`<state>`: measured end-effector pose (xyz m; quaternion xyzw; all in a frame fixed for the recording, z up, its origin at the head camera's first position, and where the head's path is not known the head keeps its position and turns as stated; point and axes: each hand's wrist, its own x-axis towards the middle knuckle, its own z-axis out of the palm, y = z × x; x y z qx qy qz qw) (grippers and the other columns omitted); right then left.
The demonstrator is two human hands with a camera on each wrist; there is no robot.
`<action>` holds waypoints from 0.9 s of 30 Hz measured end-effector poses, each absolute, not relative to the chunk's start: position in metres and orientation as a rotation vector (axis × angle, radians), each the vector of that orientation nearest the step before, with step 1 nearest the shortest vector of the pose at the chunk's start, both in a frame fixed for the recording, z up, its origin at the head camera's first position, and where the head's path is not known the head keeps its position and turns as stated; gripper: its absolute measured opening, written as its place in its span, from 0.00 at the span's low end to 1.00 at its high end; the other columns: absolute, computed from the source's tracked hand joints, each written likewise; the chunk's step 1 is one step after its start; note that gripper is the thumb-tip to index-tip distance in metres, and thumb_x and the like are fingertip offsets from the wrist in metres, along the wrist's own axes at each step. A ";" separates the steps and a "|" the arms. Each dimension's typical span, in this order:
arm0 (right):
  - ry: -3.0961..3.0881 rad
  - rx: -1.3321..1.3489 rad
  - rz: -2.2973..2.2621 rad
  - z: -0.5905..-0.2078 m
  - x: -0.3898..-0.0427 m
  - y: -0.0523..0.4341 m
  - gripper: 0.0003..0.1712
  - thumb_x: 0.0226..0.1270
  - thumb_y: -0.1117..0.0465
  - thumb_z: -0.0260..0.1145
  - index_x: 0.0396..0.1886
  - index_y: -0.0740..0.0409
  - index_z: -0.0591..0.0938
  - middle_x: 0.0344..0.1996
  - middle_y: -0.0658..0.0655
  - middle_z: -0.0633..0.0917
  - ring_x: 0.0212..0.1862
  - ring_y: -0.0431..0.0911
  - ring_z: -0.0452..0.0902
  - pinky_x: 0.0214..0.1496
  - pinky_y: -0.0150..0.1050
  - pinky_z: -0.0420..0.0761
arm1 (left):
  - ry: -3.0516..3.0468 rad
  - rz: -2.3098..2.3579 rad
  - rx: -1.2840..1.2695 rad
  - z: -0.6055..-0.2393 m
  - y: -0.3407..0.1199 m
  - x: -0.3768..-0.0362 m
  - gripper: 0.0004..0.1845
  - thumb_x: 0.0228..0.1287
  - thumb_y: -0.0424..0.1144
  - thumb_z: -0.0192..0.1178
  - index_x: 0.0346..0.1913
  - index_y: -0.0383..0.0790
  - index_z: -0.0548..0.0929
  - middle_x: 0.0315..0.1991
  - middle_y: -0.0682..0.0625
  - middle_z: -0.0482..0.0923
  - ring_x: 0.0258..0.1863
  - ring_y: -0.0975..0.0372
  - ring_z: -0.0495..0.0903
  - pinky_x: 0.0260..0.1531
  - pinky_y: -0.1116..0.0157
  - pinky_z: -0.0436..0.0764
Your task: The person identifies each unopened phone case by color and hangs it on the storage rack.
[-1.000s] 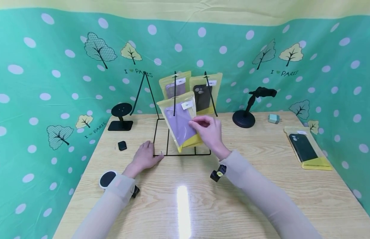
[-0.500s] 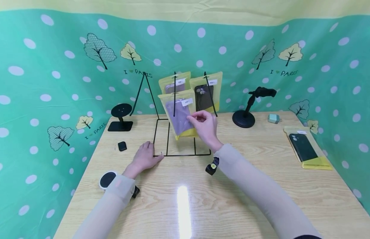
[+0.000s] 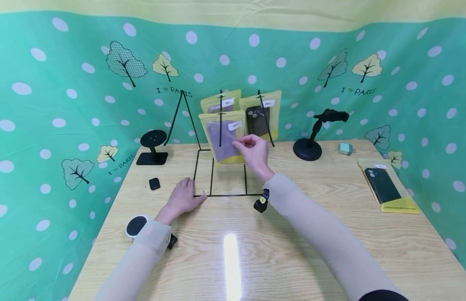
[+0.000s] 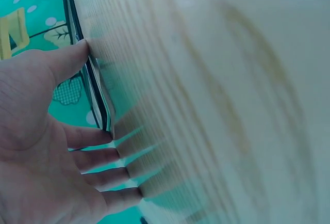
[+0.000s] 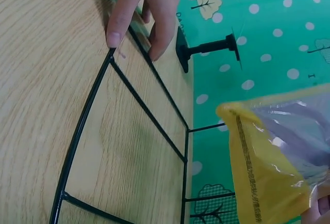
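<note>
A clear-and-yellow pouch with a purple phone case (image 3: pixel 214 136) hangs low at the black wire rack (image 3: pixel 227 195). My right hand (image 3: pixel 255 154) pinches its right edge between thumb and fingers. One rack prong crosses the pouch's front; whether the prong runs through its hang hole I cannot tell. My left hand (image 3: pixel 182 196) rests at the front left corner of the rack's base, fingers extended, thumb on the wire. In the right wrist view the yellow lower end of the pouch (image 5: pixel 263 167) shows large, and the left hand (image 5: pixel 154 7) touches the base corner.
Behind hang another purple-case pouch (image 3: pixel 212 102) and a black-case pouch (image 3: pixel 251 100). A further pouch (image 3: pixel 383 184) lies at right. Around the table (image 3: pixel 293 259) are a round-topped stand (image 3: pixel 153 140), a black holder (image 3: pixel 307 149), a blue cube (image 3: pixel 345 149) and a white round pad (image 3: pixel 136 226).
My right hand has moved up and left, away from me, with the pouch, which has swung from tilted to nearly upright. The left hand has stayed put.
</note>
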<state>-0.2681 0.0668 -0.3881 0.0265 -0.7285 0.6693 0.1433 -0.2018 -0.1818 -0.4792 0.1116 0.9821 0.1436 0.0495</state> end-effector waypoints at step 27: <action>-2.212 0.384 1.618 -0.397 -0.242 0.116 0.16 0.58 0.60 0.73 0.42 0.66 0.82 0.48 0.60 0.82 0.46 0.53 0.81 0.45 0.42 0.81 | 2.977 0.434 0.331 -0.480 -0.181 -0.202 0.44 0.64 0.56 0.57 0.65 0.17 0.60 0.65 0.24 0.56 0.64 0.35 0.57 0.63 0.45 0.58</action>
